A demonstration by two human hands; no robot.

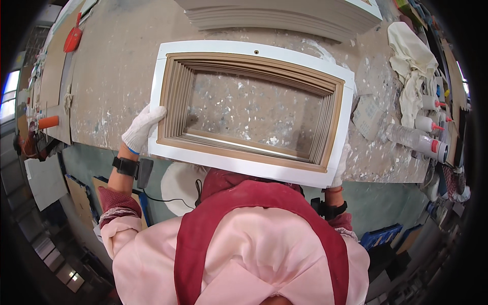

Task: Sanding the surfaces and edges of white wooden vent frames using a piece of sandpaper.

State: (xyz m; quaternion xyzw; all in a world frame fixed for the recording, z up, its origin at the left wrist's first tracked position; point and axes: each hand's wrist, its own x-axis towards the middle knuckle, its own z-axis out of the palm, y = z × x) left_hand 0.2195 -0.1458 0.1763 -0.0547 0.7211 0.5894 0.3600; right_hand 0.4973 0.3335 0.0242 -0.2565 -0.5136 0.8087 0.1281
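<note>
In front of me lies a stack of rectangular frames [244,163], white on top with brown inner rims. Several layers show inside the opening, and the stained table top is visible through it. My left hand [142,128], in a white knitted glove, grips the left side of the stack, thumb over the top frame's edge. On the opposite side, my gloved right hand [344,165] holds the near right corner from outside. Most of its fingers are hidden by the frame. A small hole marks the middle of the far rail.
Another stack of pale frames [274,19] stands at the table's far side. To the right are sandpaper [368,117], a cream cloth [412,51], a clear plastic bottle [414,140] and red-tipped glue bottles [426,123]. A red dustpan-like tool [73,39] lies far left; a white stool [178,185] is below.
</note>
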